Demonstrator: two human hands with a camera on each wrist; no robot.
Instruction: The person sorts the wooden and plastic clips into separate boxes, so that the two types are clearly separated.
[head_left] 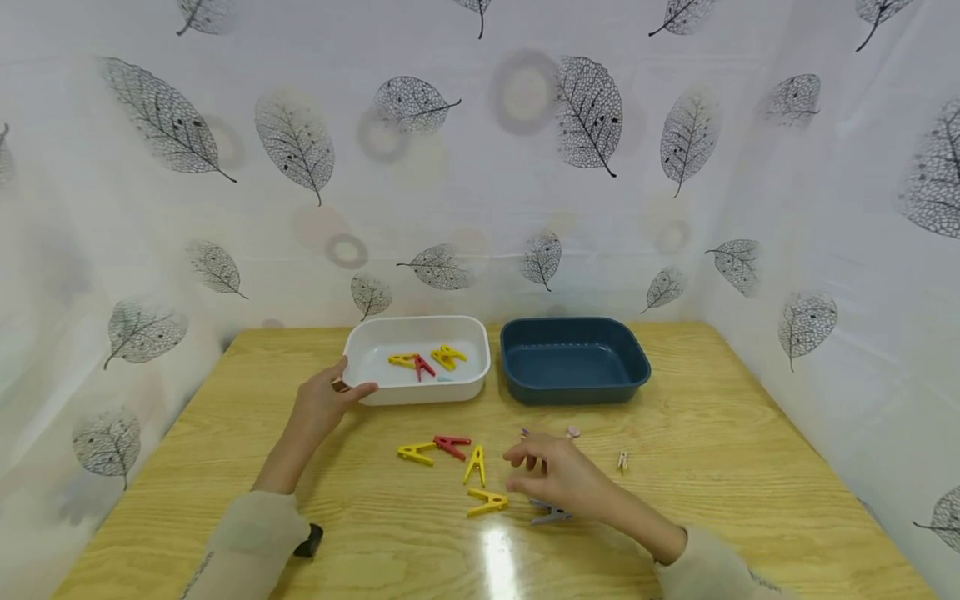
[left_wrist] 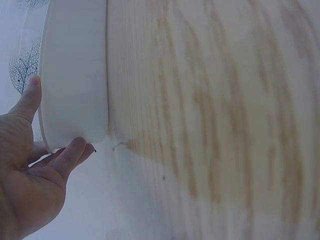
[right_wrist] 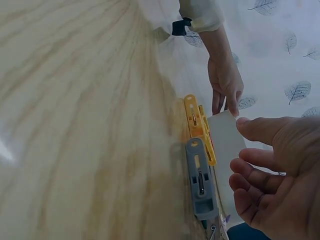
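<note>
Grey clothespin (head_left: 551,511) lies nearest on the wood-grained worktop (head_left: 375,542), partly covered by the right hand (head_left: 553,473) in the head view. Both arms reach in from the near edge in beige sleeves; marks along the left sleeve (head_left: 240,542) are too small to read, and a black piece (head_left: 309,542) juts from its cuff. From the right, the forearm slants inward. Its hand hovers with thumb extended and fingers loosely bent, so this grip is partly open, with nothing seen between thumb and fingers.

Just left of the grey one is a yellow clothespin (head_left: 488,502); beyond it stand out a second yellow one (head_left: 476,465), then a third (head_left: 417,452) touching or nearly touching a red clothespin (head_left: 452,447). To the right lies a small pale clothespin (head_left: 622,461), and past the fingers a small pink piece (head_left: 573,432).

Farther on, the left hand (head_left: 318,402) holds the near left corner of the white tray (head_left: 427,393), its grip closed about the wall. Yellow and red clothespins lie inside. Beside that sits the dark blue tray (head_left: 576,395), before a leaf-printed curtain (head_left: 480,192).
</note>
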